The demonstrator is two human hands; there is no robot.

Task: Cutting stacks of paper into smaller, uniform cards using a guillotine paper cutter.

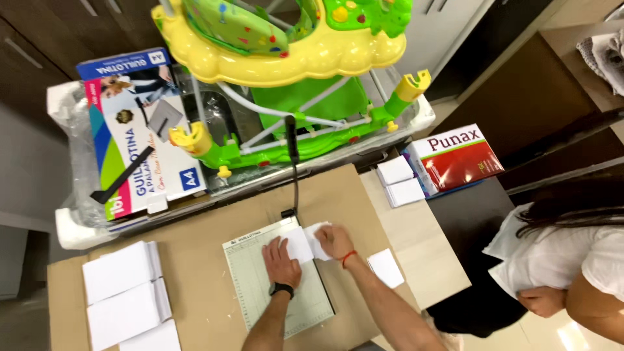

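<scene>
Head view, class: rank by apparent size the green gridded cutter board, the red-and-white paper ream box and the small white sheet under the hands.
1. Green gridded cutter board
2. Red-and-white paper ream box, farther away, so less sure
3. Small white sheet

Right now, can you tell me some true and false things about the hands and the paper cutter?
1. The left hand lies flat on the pale green paper cutter board. True.
2. The right hand holds a pair of scissors. False: it holds small white paper sheets at the board's edge.
3. The cutter's black lever arm is raised. True.
4. Stacks of white cut paper lie on the brown cardboard to the left. True.
5. The red and white box sits on the board. False: it sits on the beige table further right.
</scene>
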